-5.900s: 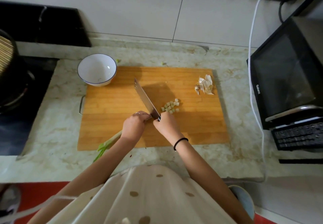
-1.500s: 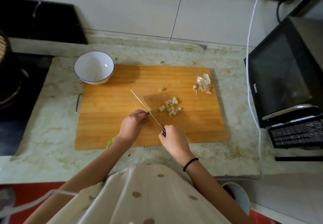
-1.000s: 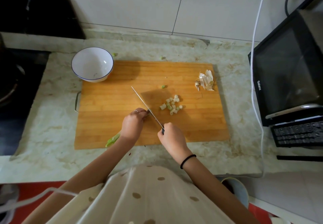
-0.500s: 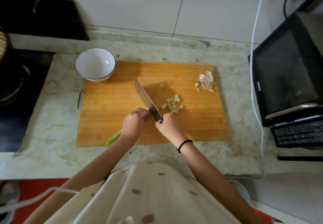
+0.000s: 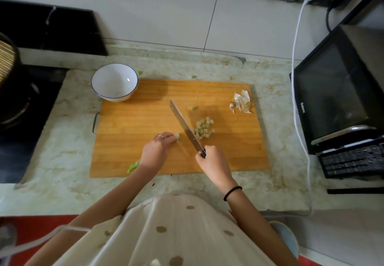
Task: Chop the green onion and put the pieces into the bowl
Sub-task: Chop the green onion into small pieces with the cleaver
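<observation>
On the wooden cutting board [image 5: 145, 120], my left hand [image 5: 154, 151] holds down the green onion [image 5: 177, 135]; its cut white end shows past my fingertips and its green leaves [image 5: 133, 166] stick out behind my wrist. My right hand [image 5: 212, 160] grips the black handle of the knife [image 5: 185, 127]. The blade lies to the right of the onion's end, against a pile of chopped pieces [image 5: 203, 129]. A white bowl [image 5: 114, 82] with a blue rim stands at the board's far left corner, with no onion in it.
Garlic skins [image 5: 241, 104] lie at the board's far right corner. One green bit [image 5: 193, 107] sits on the board; others [image 5: 139, 72] lie on the counter behind it. A black microwave [image 5: 336, 91] and white cable [image 5: 297, 99] stand to the right, a stove [image 5: 22, 107] to the left.
The knife has moved right, away from the onion's end, toward the pile of pieces. My left hand has stayed on the onion.
</observation>
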